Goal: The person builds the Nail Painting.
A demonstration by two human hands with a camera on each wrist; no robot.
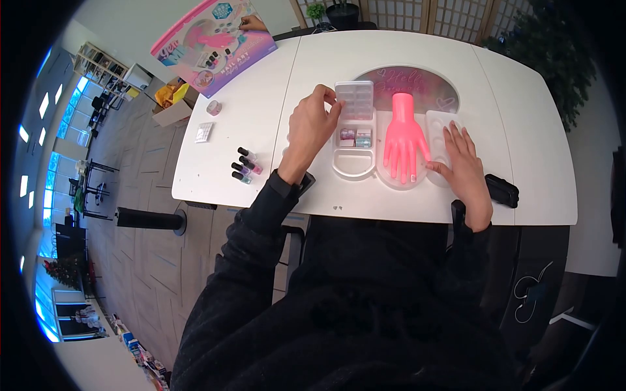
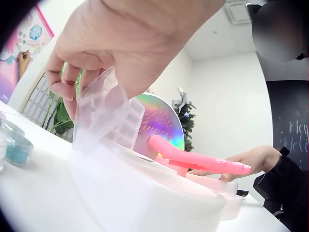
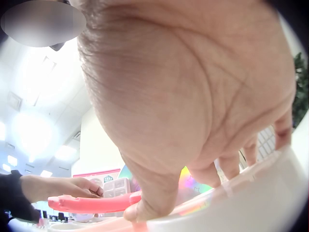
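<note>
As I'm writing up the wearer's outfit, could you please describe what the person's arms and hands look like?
The left sleeve and right sleeve are long and black. A small black wrist device shows on either side. The left hand and right hand are bare, without gloves.

A white table (image 1: 538,153), crossed by two thin seams, carries a white plastic station (image 1: 354,150). Well to the station's left and farther back stands a pink-and-purple box (image 1: 215,49); in front of that box, also left of the station, lie a small round tub (image 1: 214,107), a pale packet (image 1: 203,133) and a cluster of black-capped bottles (image 1: 245,167). Small specks (image 1: 337,208) lie in front of the station, near the table's edge; to its right lies a black object (image 1: 501,191).
</note>
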